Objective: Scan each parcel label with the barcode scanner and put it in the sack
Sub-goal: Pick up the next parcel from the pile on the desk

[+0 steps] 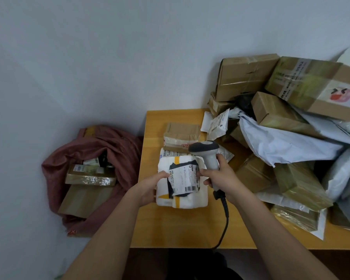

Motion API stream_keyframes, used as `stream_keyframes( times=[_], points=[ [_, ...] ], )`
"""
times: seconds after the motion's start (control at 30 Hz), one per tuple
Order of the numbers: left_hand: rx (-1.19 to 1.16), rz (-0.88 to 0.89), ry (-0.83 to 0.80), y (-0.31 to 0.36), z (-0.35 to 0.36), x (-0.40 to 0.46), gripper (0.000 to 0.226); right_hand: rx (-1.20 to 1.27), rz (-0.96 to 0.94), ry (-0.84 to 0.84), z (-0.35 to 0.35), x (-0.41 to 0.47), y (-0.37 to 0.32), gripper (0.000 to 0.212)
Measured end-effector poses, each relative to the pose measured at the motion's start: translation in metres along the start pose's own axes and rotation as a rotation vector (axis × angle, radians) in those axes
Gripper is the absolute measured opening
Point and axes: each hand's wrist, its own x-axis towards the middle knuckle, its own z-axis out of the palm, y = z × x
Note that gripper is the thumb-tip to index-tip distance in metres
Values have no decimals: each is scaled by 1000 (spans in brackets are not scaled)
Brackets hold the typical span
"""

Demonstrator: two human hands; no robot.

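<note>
The left hand grips the white foam-wrapped parcel by its left edge. The right hand, fingers curled round the grey handheld barcode scanner, touches the label's right edge. The scanner's head sits beyond the label, which faces up between both hands.

sack left of table | parcel pile on table's right

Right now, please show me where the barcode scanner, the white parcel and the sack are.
barcode scanner (204, 148): head view, on its grey head.
white parcel (192, 201): head view, on its lower front wrapping.
sack (117, 146): head view, on the red cloth at its upper rim.
</note>
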Motion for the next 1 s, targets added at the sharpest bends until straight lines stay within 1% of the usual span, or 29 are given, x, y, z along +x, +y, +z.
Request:
stream_keyframes(
  times=[0.1, 0.2, 0.27, 0.33, 0.4, 0.43, 0.5, 0.57, 0.67, 0.7, 0.73, 0.77, 0.8, 0.83, 0.9, 0.93, 0.97, 1.0],
  points=[
    [-56, -24, -56, 2, -4, -4, 44, 8, -37, -8, 8, -2, -6, 49],
    [-123, -12, -176, -2, -10, -5, 51, -2, -75, -24, 16, -2, -10, 44],
    [-206, -4, -228, -5, -14, -6, 56, -28, -98, -33, 19, -3, -12, 43],
    [-308, -27, -202, -10, -20, -6, 68, -67, -115, -59, 24, -5, -14, 45],
    [-327, -46, -157, -14, -23, -8, 83, -75, -125, -105, 30, -7, -15, 44],
    [-313, -46, -152, -15, -23, -10, 86, -71, -129, -128, 34, -8, -15, 43],
    [-284, -49, -132, -19, -22, -13, 80, -78, -138, -163, 44, -9, -14, 44],
    [-308, -60, -52, -27, -23, -15, 68, -98, -143, -194, 52, -9, -12, 42],
    [-544, -57, 70, -46, -32, -11, 63, -105, -131, -251, 62, -8, -8, 42],
    [-635, -43, 95, -52, -35, -9, 57, -121, -136, -257, 65, -7, -6, 43],
    [-707, -25, 112, -58, -38, -8, 45, -142, -147, -252, 67, -7, -5, 44],
    [-731, -6, 131, -63, -41, -7, 32, -156, -156, -242, 68, -6, -3, 45],
    [-705, -1, 156, -67, -42, -6, 23, -163, -156, -234, 69, -5, -1, 45],
    [-635, -6, 193, -69, -42, -4, 25, -166, -149, -232, 70, -3, 1, 43],
    [-419, -33, 272, -71, -42, -1, 51, -170, -119, -248, 70, -2, 6, 41],
    [-309, -47, 293, -71, -43, 0, 57, -175, -101, -257, 70, -2, 8, 41],
    [-239, -54, 302, -69, -43, 0, 59, -181, -89, -259, 70, -2, 10, 42],
    [-219, -57, 301, -68, -43, 0, 58, -185, -85, -248, 71, -2, 12, 44]
  ],
)
